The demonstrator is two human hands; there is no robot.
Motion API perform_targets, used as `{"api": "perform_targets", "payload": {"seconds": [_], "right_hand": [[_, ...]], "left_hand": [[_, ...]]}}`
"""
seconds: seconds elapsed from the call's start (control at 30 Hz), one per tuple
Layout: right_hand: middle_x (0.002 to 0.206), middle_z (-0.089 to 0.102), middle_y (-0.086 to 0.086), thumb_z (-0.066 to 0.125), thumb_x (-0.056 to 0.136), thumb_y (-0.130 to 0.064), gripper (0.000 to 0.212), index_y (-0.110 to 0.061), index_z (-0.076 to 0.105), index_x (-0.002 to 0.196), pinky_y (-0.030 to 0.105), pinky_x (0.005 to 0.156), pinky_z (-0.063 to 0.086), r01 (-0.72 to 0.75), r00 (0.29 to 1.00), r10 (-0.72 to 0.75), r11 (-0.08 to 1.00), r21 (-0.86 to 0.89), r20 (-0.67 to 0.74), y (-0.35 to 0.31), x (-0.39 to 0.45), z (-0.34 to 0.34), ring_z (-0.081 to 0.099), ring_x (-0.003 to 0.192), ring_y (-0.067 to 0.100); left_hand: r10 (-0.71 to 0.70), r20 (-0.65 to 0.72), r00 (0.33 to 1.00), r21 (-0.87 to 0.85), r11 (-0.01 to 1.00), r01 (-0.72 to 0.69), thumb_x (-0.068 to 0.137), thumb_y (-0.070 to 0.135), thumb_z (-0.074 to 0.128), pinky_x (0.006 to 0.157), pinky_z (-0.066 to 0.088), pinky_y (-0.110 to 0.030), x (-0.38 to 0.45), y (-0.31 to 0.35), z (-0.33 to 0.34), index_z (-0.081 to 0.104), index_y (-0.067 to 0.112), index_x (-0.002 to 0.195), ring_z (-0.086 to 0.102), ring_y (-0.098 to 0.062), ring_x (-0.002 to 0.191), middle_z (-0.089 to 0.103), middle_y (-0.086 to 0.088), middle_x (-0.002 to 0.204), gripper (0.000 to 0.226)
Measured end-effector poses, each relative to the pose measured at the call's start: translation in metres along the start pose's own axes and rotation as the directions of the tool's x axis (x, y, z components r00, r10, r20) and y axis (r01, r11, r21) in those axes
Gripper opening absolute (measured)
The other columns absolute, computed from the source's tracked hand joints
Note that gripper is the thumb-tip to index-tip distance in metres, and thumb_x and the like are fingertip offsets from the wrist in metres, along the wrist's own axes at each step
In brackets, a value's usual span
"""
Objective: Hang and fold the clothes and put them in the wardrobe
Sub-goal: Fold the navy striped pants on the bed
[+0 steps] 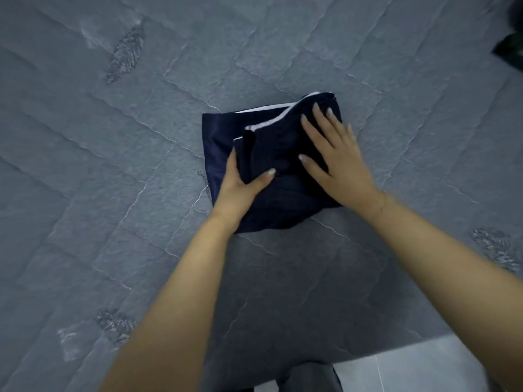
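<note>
While both bare forearms reach forward from the bottom of the view, a folded dark navy fabric garment with a white stripe lies as a compact, roughly square bundle on a grey quilted bed cover stitched in a diamond pattern. The white stripe runs along the garment's far edge and curves down across its upper fold.

The right hand lies flat on the garment's right half, fingers straight and spread, the fingertips reaching toward its far right corner; its grip is open, pressing the cloth and holding nothing. The left hand sits on the garment's near left part: the thumb lies across the top of the cloth, pointing toward the garment's middle, while the fingers are tucked under a raised fold, so this grip is closed on the garment's fold.

Well away from the garment, toward the far right corner of the view, a dark blurred object rests at the cover's edge; what it is cannot be told. On the near side of the garment, beyond the bed's edge, a strip of pale tiled floor shows, with a dark grey trouser leg beside it.
</note>
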State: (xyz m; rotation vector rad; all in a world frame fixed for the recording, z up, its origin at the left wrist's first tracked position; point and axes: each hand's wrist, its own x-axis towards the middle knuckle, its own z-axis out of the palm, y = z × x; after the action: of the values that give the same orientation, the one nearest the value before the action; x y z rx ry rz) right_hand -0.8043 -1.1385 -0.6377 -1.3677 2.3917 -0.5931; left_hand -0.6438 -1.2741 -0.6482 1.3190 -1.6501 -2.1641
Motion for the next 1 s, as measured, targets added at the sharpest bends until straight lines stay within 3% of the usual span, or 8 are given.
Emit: {"api": "perform_targets", "payload": {"seconds": [0.17, 0.37, 0.53, 0.63, 0.7, 0.73, 0.9, 1.0], "right_hand": [[0.164, -0.007, -0.01, 0.021, 0.099, -0.061, 0.066, -0.034, 0.001, 0.156, 0.065, 0.115, -0.005, 0.077, 0.963, -0.017, 0.973, -0.215, 0.268, -0.001, 0.048, 0.041, -0.01, 0.15, 0.017], [0.163, -0.012, -0.005, 0.017, 0.1, -0.059, 0.068, -0.027, -0.006, 0.156, 0.063, 0.116, -0.005, 0.097, 0.958, 0.007, 0.932, -0.349, 0.285, 0.002, 0.039, 0.069, -0.013, 0.15, 0.019], [0.154, 0.033, 0.01, 0.046, 0.097, -0.041, 0.057, -0.014, 0.039, 0.147, 0.052, 0.12, 0.01, 0.169, 0.985, -0.156, 0.942, -0.291, 0.07, -0.012, 0.053, 0.041, 0.027, 0.144, 0.029], [0.146, 0.042, 0.01, 0.058, 0.092, -0.042, 0.061, -0.015, 0.042, 0.144, 0.043, 0.116, 0.016, 0.254, 0.965, -0.233, 0.947, -0.196, 0.122, -0.019, 0.089, 0.015, 0.038, 0.134, 0.029], [0.15, 0.037, 0.003, 0.062, 0.088, -0.052, 0.074, -0.021, 0.034, 0.149, 0.043, 0.118, 0.005, 0.232, 0.915, -0.146, 0.953, -0.195, 0.375, -0.023, 0.12, 0.006, 0.034, 0.138, 0.024], [0.149, 0.038, 0.001, 0.065, 0.084, -0.055, 0.078, -0.023, 0.034, 0.148, 0.043, 0.118, 0.006, 0.193, 0.868, -0.079, 0.963, -0.187, 0.489, -0.026, 0.132, 0.003, 0.034, 0.138, 0.023], [0.135, 0.053, 0.004, 0.075, 0.074, -0.058, 0.077, -0.019, 0.05, 0.136, 0.038, 0.106, 0.04, -0.034, 0.783, 0.104, 0.992, -0.125, 0.613, -0.03, 0.153, 0.012, 0.05, 0.121, 0.024], [0.133, 0.054, -0.006, 0.074, 0.07, -0.066, 0.079, -0.027, 0.051, 0.135, 0.03, 0.103, 0.04, -0.197, 0.745, 0.157, 0.98, -0.011, 0.648, -0.03, 0.143, 0.011, 0.051, 0.118, 0.017]], "left_hand": [[-0.078, -0.064, 0.995, -0.033, 0.997, 0.076, 0.084, 0.019, 0.075, 0.083, 0.055, -0.021, 0.0, -0.002, -0.074, 0.043, 0.019, 0.141, 0.064, -0.013, 0.113, 0.065, 0.003, 0.126, 0.065], [-0.094, -0.313, 0.945, 0.392, 0.894, 0.219, 0.084, 0.04, 0.073, 0.108, 0.027, -0.022, -0.001, -0.028, -0.066, 0.032, 0.02, 0.147, 0.037, -0.009, 0.118, 0.032, 0.0, 0.132, 0.078], [-0.316, -0.602, 0.734, -0.209, 0.949, 0.238, 0.079, 0.035, 0.079, 0.089, 0.043, -0.015, -0.046, -0.038, -0.039, 0.036, 0.011, 0.138, 0.052, -0.002, 0.099, 0.05, 0.005, 0.117, 0.077], [-0.757, -0.272, 0.594, -0.684, 0.586, 0.433, 0.072, 0.045, 0.081, 0.086, 0.047, -0.034, -0.078, -0.055, -0.016, 0.049, 0.018, 0.123, 0.051, -0.011, 0.103, 0.05, 0.004, 0.114, 0.066], [-0.781, 0.129, 0.611, -0.821, 0.261, 0.507, 0.064, 0.048, 0.083, 0.088, 0.05, -0.048, -0.089, -0.057, 0.006, 0.052, 0.015, 0.114, 0.051, -0.018, 0.108, 0.052, -0.002, 0.118, 0.067], [-0.73, 0.203, 0.652, -0.833, 0.222, 0.507, 0.063, 0.047, 0.083, 0.093, 0.048, -0.051, -0.093, -0.057, 0.019, 0.051, 0.019, 0.115, 0.051, -0.019, 0.112, 0.052, -0.004, 0.123, 0.067], [-0.57, 0.055, 0.82, -0.806, 0.459, 0.374, 0.066, 0.048, 0.085, 0.113, 0.036, -0.038, -0.07, -0.035, 0.067, 0.039, 0.026, 0.141, 0.05, -0.01, 0.124, 0.051, 0.006, 0.14, 0.09], [-0.619, -0.136, 0.773, -0.787, 0.542, 0.295, 0.073, 0.043, 0.083, 0.112, 0.037, -0.037, -0.041, -0.028, 0.073, 0.031, 0.021, 0.146, 0.05, -0.016, 0.125, 0.048, 0.002, 0.142, 0.092]]}}
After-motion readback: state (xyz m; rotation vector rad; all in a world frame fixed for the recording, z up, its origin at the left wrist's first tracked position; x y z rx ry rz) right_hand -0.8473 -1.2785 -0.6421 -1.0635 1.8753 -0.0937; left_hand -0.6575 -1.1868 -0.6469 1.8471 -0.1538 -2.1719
